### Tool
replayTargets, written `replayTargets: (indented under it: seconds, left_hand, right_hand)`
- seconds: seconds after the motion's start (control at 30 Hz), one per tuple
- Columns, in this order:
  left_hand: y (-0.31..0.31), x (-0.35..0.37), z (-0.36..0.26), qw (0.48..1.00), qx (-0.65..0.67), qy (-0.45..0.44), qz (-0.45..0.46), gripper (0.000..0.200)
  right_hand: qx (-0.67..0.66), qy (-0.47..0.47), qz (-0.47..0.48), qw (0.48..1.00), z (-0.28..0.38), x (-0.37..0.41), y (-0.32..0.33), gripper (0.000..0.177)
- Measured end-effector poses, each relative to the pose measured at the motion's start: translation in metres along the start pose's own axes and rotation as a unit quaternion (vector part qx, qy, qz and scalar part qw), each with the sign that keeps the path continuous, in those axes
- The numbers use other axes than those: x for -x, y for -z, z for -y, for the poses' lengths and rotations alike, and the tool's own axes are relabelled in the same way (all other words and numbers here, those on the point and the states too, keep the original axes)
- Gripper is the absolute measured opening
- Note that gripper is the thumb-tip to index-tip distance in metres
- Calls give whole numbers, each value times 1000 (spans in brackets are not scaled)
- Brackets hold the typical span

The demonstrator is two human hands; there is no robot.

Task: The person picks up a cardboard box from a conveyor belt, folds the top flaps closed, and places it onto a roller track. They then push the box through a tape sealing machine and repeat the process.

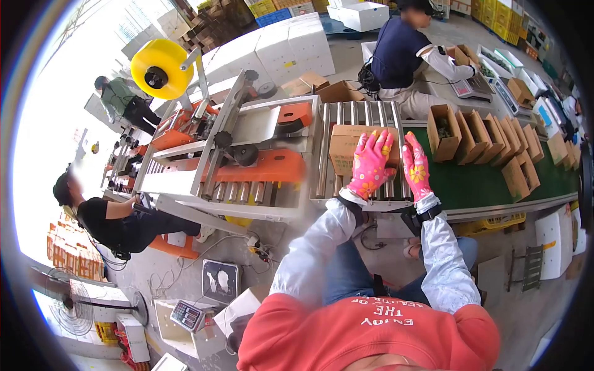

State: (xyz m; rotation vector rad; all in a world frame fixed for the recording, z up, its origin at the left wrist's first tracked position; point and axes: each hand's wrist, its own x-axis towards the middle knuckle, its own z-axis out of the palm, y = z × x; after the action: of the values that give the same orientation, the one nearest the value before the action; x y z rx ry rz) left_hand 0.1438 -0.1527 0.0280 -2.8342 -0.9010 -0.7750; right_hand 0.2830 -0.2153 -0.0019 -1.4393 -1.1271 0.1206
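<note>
A closed cardboard box [344, 147] sits on the metal roller section [385, 113]. My left hand [373, 162], in a pink flowered glove, lies over the box's right part with its fingers stretched out. In a matching glove, my right hand [416, 166] is held upright beside the rollers, its fingers straight and slightly apart from the box. Neither hand grips anything. Part of the box is hidden behind my left glove. To the right, several open cardboard boxes [443, 133] stand on a green conveyor belt [433, 182].
Left of the rollers stands a taping machine with orange guides [272, 166] and a yellow tape roll [162, 69]. A co-worker in navy [396, 52] sits by a scale [473, 88]; another in black [102, 216] is at the machine's left. Cables [185, 263] lie on the floor.
</note>
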Motion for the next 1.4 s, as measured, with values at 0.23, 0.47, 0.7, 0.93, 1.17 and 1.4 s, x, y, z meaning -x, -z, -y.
replayTargets:
  seconds: [0.23, 0.47, 0.7, 0.93, 1.17, 1.4]
  left_hand:
    - [3, -9, 130, 996, -80, 37, 12, 89]
    - [14, 8, 205, 960, -258, 106, 39, 69]
    - [-70, 64, 11, 986, 142, 85, 3, 57]
    - [-91, 79, -42, 991, -5, 131, 14, 51]
    - [-78, 76, -39, 987, 22, 134, 80, 55]
    - [-66, 84, -52, 962, 190, 97, -172, 44]
  right_hand:
    - [373, 160, 252, 878, -57, 71, -8, 41]
    - [358, 78, 324, 872, -36, 68, -2, 47]
    - [138, 18, 77, 987, -128, 46, 32, 67]
    - [487, 5, 222, 845, -254, -79, 93, 93]
    - [541, -148, 236, 794, -262, -104, 66, 47]
    - [483, -116, 282, 821, -208, -6, 86, 69]
